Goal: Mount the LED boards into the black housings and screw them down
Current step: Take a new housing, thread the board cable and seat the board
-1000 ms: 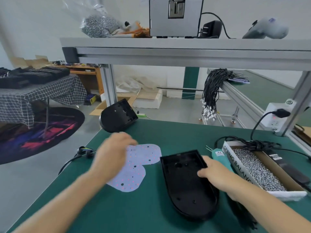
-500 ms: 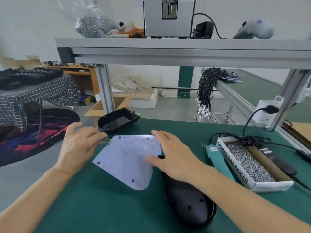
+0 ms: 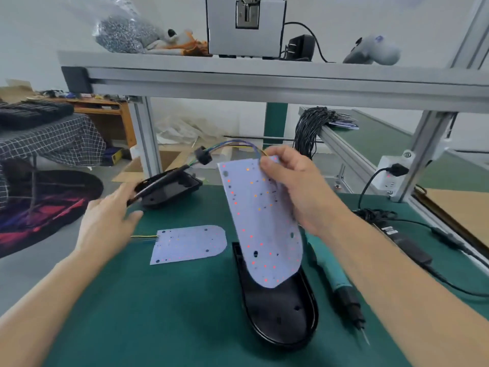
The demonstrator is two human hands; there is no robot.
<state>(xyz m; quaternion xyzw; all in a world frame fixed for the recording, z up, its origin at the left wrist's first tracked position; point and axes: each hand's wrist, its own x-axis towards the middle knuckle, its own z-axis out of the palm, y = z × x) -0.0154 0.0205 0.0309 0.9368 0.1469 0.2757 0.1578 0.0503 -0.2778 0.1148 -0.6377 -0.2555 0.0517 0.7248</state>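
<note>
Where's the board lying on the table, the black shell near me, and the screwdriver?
Flat LED board (image 3: pixel 189 244), head view, middle of its face.
Near black housing (image 3: pixel 284 317), head view, bare inner floor.
Electric screwdriver (image 3: pixel 334 280), head view, teal handle.

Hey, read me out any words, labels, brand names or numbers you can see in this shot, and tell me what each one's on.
No text can be read.
The white sticker on the black power adapter at the right: print too small and blurred.
The teal electric screwdriver: no legible marking.
The LED board held by the right hand and the board lying flat: only dots and holes.
The white power strip: no readable label.
</note>
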